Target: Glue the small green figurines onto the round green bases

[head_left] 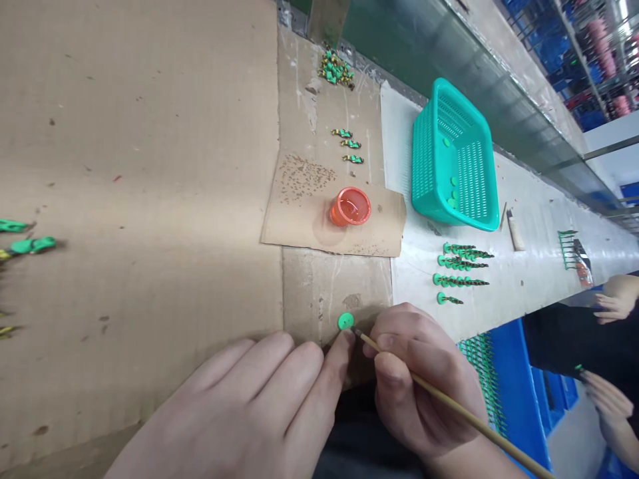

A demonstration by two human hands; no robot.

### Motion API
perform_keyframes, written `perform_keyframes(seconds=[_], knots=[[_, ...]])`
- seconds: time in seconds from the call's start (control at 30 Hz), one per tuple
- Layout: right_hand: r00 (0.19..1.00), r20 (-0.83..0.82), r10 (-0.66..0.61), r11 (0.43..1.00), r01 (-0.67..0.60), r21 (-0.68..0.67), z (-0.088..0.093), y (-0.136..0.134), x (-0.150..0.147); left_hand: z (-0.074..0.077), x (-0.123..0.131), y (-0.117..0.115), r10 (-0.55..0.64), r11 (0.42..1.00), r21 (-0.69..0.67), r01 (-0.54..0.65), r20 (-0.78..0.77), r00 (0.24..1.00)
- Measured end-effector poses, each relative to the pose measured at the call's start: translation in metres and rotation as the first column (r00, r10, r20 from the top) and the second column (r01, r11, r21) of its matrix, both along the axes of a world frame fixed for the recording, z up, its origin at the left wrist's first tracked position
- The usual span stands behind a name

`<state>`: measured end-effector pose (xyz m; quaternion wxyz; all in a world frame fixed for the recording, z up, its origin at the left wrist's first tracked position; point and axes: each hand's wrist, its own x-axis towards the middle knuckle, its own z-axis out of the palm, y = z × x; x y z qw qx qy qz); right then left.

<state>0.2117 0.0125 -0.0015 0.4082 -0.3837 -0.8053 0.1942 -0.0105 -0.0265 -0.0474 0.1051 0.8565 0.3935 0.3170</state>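
Observation:
My right hand [424,379] is closed around a thin paintbrush [449,402] with a wooden handle. Its dark tip points at the lower edge of a small green disc [345,321], which lies flat on the cardboard near the bench edge. My left hand [249,399] rests palm down with its fingers stretched out, and its index fingertip touches the lower rim of the disc. The left thumb is hidden. Beyond the disc, a small orange-red cup [352,206] of liquid stands on a loose piece of cardboard [299,233].
Several small green-and-yellow figures [352,144] lie behind the cup, with a pile of similar pieces [335,68] farther back. A teal basket [424,159] holds green discs. Figures on green bases [459,266] stand in rows. A co-worker's hands [606,399] are at right.

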Motion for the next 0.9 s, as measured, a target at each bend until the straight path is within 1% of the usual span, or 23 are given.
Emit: perform_keyframes(seconds=[0.2, 0.43, 0.6, 0.67, 0.73, 0.83, 0.9], knots=[[0.994, -0.090, -0.068, 0.995, 0.074, 0.065, -0.005, -0.001, -0.005, 0.000, -0.002, -0.001, 0.004, 1.000, 0.000, -0.004, -0.022, 1.000], [0.993, -0.092, -0.074, 0.997, 0.077, 0.030, -0.006, -0.001, -0.009, 0.001, -0.001, 0.004, 0.017, 0.999, 0.036, -0.016, -0.026, 1.000], [0.987, -0.117, -0.108, 0.991, 0.116, 0.060, -0.003, 0.000, -0.007, 0.002, -0.001, 0.004, 0.021, 0.998, 0.059, -0.020, -0.029, 0.999], [0.980, -0.124, -0.157, 0.983, 0.167, 0.077, 0.002, 0.009, -0.005, 0.001, -0.001, 0.004, 0.037, 0.995, 0.092, -0.035, -0.020, 0.999], [0.967, -0.137, -0.214, 0.968, 0.229, 0.103, 0.009, 0.024, -0.006, 0.000, 0.000, 0.004, 0.060, 0.992, 0.115, -0.060, -0.001, 0.998], [0.946, -0.163, -0.279, 0.948, 0.299, 0.109, 0.020, 0.058, -0.011, -0.002, 0.001, 0.007, 0.081, 0.988, 0.129, -0.083, 0.025, 0.996], [0.945, -0.158, -0.285, 0.950, 0.301, 0.085, 0.023, 0.080, -0.017, -0.003, 0.001, 0.008, 0.079, 0.988, 0.131, -0.082, 0.031, 0.996]])
